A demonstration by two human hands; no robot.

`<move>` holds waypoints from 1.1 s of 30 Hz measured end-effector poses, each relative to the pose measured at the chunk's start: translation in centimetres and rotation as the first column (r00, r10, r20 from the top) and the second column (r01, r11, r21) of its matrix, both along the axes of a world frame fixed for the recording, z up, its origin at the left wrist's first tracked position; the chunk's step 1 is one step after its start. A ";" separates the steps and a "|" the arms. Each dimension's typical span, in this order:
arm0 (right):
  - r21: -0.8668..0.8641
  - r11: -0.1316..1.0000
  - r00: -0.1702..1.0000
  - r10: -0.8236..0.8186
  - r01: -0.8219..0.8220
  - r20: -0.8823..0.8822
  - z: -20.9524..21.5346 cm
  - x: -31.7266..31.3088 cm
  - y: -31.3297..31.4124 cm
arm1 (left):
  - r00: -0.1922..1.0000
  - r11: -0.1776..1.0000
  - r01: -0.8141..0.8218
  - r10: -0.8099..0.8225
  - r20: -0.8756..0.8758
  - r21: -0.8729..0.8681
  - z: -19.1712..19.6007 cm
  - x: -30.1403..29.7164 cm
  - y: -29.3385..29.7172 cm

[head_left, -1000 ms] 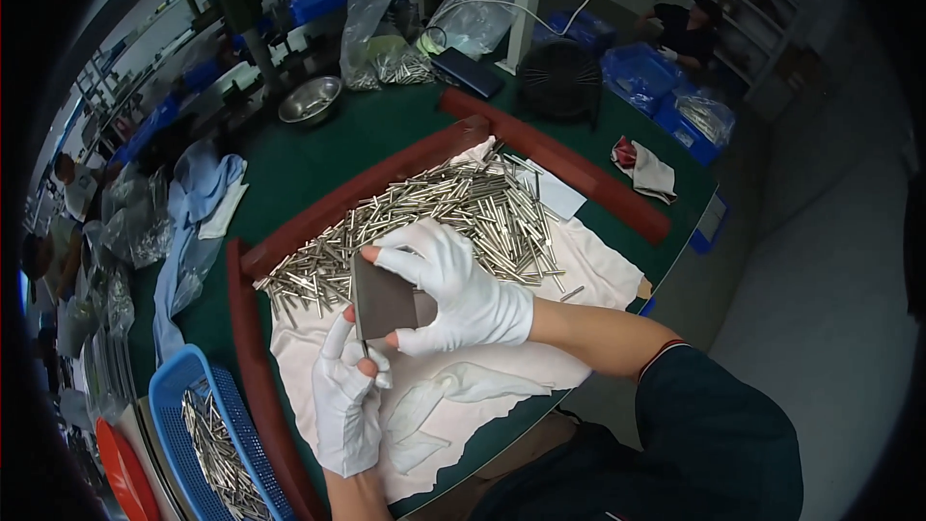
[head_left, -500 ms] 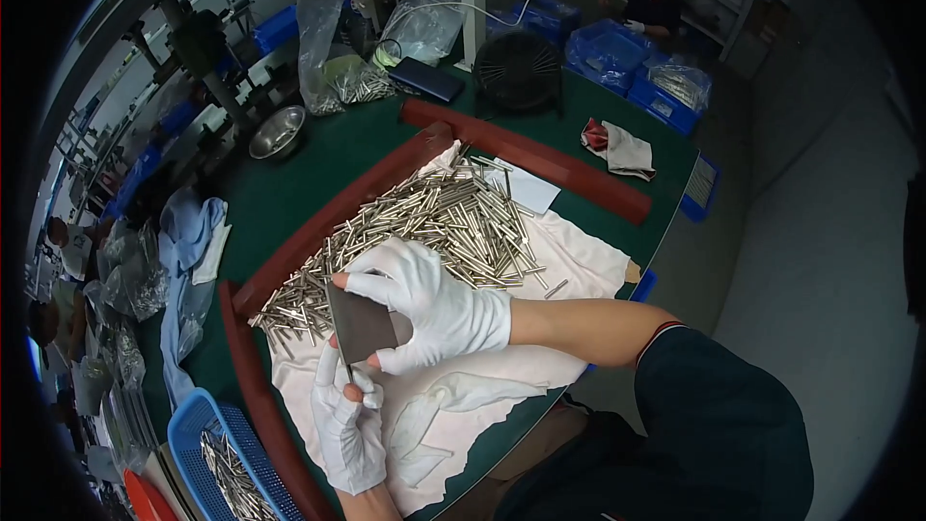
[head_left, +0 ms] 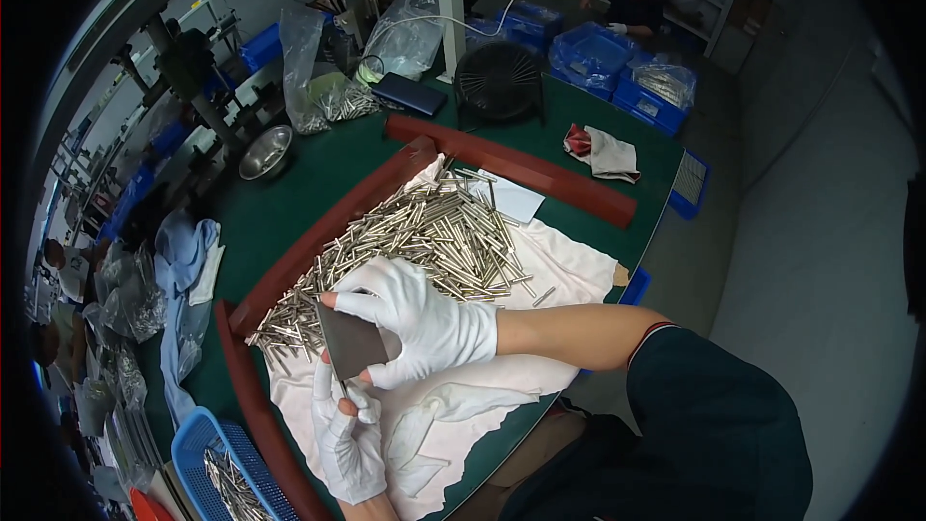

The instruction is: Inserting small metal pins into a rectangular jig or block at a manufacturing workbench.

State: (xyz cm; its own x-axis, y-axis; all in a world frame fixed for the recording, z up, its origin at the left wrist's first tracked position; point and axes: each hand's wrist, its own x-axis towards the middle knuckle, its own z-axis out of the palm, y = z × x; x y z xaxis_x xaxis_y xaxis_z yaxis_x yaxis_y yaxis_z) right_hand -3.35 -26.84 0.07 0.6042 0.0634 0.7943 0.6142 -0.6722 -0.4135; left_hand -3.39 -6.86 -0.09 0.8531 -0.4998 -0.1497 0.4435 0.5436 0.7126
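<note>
A flat dark grey plate (head_left: 353, 342) is tilted up over the near left part of the cloth. My right hand (head_left: 417, 320), in a white glove with bare fingertips, grips it across from top edge to bottom edge. My left hand (head_left: 349, 449), gloved the same way, is closed at the plate's lower left corner, its fingertips against the edge. Whether a thin pin also sits between those fingers cannot be made out. Just beyond both hands, a large heap of slim metal pins (head_left: 446, 236) lies on the pale cloth (head_left: 569, 265).
Dark red bars (head_left: 521, 170) border the heap at the back and left. A blue basket of pins (head_left: 198, 425) stands near left. Farther back are a metal bowl (head_left: 266, 152), a black fan (head_left: 499, 85) and a folded cloth (head_left: 610, 152). Another person (head_left: 632, 0) is at the far right.
The view has shifted slightly, so the table and heap appear a little lower and to the left. Both hands keep the same hold on the plate.
</note>
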 end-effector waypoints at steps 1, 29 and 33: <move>-0.003 1.000 1.000 -0.006 0.006 0.016 0.0 0.0 0.0 | 1.000 1.000 0.000 0.000 0.000 -0.001 0.0 0.0 -0.1; -0.039 0.999 1.000 -0.024 0.024 -0.014 -0.3 -0.2 0.4 | 1.000 0.998 0.030 -0.031 -0.002 -0.063 0.3 0.0 0.6; -0.044 0.998 0.999 -0.035 0.034 -0.008 -0.4 -0.3 0.4 | 1.000 0.998 0.002 -0.003 -0.019 -0.058 -0.1 0.1 0.7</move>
State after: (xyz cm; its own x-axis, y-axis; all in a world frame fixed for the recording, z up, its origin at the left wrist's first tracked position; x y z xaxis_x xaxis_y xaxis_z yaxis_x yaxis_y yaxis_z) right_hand -3.63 -26.42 -0.36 0.6132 0.0774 0.7861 0.5870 -0.7105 -0.3880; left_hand -3.27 -6.16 -0.17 0.8490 -0.5105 -0.1361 0.4580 0.5828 0.6713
